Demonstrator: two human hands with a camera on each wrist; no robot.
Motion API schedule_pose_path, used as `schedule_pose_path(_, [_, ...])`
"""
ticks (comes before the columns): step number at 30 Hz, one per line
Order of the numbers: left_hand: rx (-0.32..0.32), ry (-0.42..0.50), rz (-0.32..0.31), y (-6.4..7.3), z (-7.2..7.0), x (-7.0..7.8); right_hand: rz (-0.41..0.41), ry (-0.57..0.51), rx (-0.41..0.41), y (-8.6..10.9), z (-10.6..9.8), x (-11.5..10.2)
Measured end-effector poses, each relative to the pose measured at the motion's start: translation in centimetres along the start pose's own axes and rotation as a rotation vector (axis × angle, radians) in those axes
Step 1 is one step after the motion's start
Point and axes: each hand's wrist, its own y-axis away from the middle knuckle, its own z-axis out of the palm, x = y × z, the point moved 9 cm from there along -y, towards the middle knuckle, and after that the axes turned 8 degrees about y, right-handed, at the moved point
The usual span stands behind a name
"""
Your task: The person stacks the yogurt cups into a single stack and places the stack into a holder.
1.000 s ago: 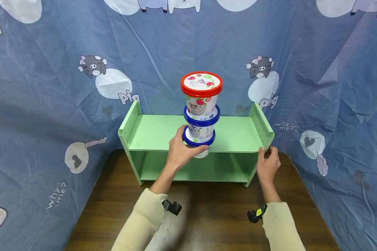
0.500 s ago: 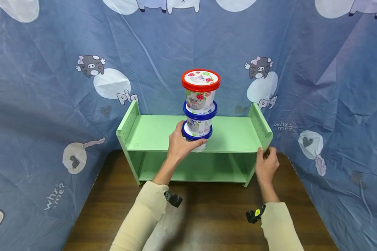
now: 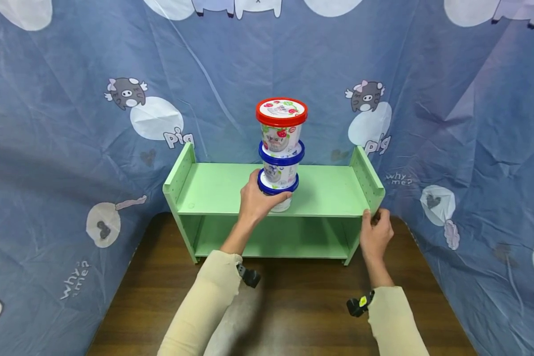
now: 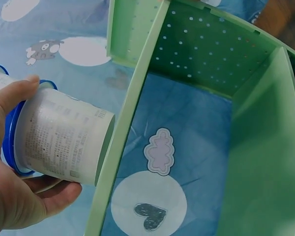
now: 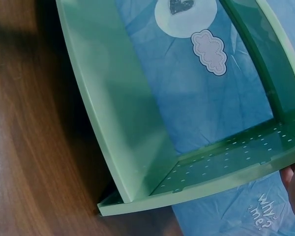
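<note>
My left hand [image 3: 253,202] grips the lowest of three stacked paper tubs just under its blue lid, thumb on the near side. This bottom tub [image 4: 69,137] shows small print in the left wrist view, its base close to the top board's front edge; whether they touch I cannot tell. On it stands a second blue-lidded tub [image 3: 281,173]. A red-lidded strawberry tub [image 3: 280,137] tops the upright stack. Behind and below is a two-tier green shelf [image 3: 222,185]. My right hand [image 3: 377,235] holds the shelf's right side panel [image 3: 368,180] at its front edge.
The shelf stands on a brown wooden table [image 3: 293,306]. Blue cloth [image 3: 231,59] printed with pigs hangs behind and on both sides. A raised left panel [image 3: 181,173] bounds the top board, and a lower board [image 3: 271,242] runs beneath it.
The tub stack has moved away from me, slightly left and over the top board, in my left hand's grip. My right hand stays on the side panel.
</note>
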Motion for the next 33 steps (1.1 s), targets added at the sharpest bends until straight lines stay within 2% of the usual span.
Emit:
schedule_pose_path(9, [-0.011,0.005,-0.015,-0.4,0.4,-0.3,-0.010,-0.006,0.008,0.3,0.1,-0.4])
schedule_pose_path(24, [-0.001,0.003,-0.003,-0.6,0.7,-0.3,0.008,-0.006,0.014,0.2,0.1,-0.3])
schedule_pose_path(33, [-0.040,0.012,-0.019,-0.5,1.2,-0.7,0.012,-0.014,0.004,0.0,0.0,0.1])
